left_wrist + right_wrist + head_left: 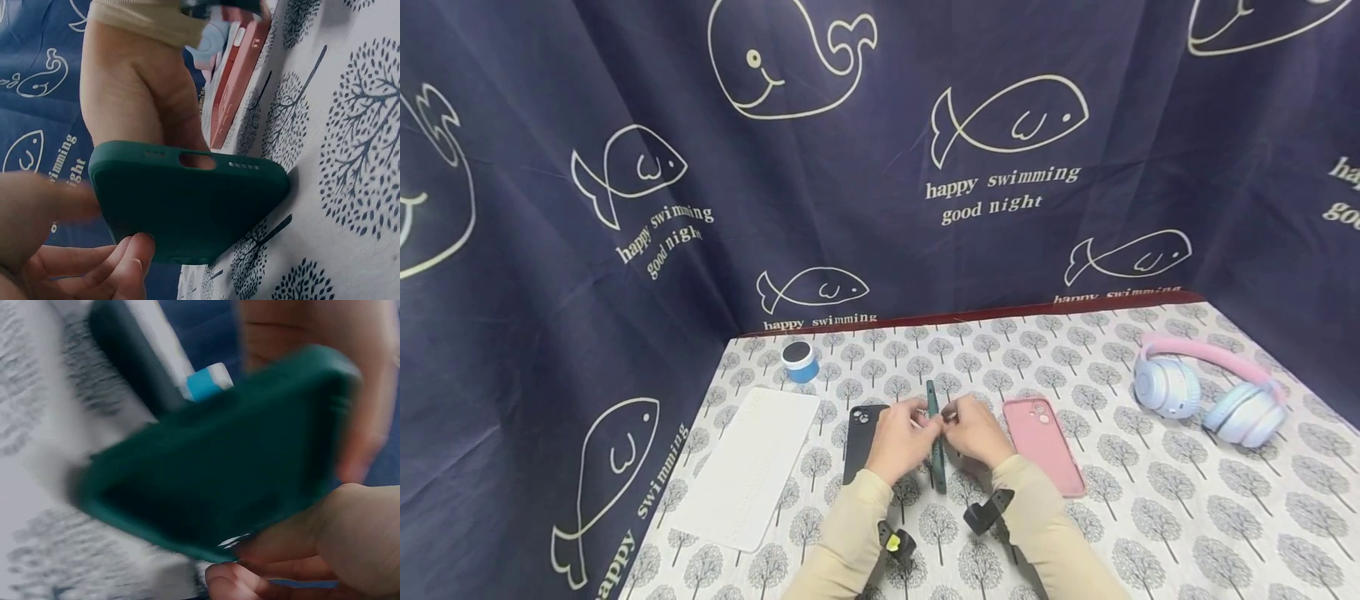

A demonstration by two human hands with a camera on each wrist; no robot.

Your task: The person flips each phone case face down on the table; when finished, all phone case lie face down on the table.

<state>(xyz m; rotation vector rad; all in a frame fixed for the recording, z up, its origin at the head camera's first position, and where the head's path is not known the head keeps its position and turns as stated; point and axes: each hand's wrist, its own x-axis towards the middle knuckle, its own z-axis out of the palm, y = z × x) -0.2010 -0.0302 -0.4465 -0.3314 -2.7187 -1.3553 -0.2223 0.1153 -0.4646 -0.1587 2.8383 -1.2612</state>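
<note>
A dark green phone case stands on its long edge between the hands. My left hand holds it from the left; in the left wrist view its fingers touch the outer back of the green case, and the thumb is blurred at the upper edge. From the other side my right hand pinches the far end of the case's rim, thumb on the hollow inner side and fingers outside, as the right wrist view shows. The end with the port cutout points toward me. No phone shows inside the case.
Left of the hands lies a black phone-shaped slab, partly covered by the left hand. A pink phone case lies to the right. Farther out are a white flat board, a blue-and-white jar and headphones.
</note>
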